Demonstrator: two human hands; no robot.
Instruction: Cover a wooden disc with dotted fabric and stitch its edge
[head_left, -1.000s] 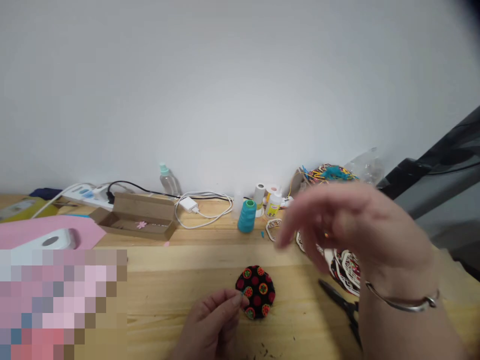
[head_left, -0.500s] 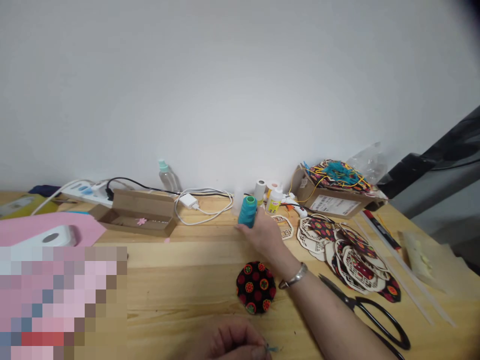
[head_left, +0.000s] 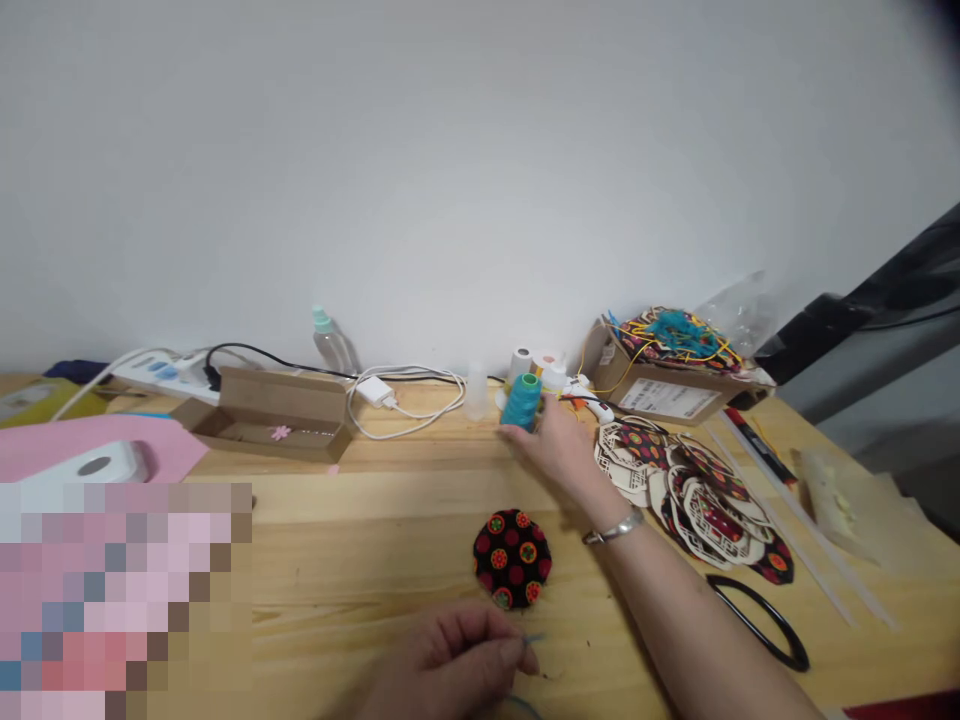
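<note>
Left hand (head_left: 450,665) pinched narrow on fine teal thread (head_left: 534,637). Black red-dotted round fabric disc (head_left: 512,558) flat on pale wooden counter (head_left: 375,510), untouched, no thread visible on it. Right hand (head_left: 559,450) at upright teal thread spool (head_left: 521,402); grip cannot be told.

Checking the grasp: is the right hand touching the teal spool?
Touching. The head view shows the right hand against the lower part of the teal spool, with no gap visible.
</note>
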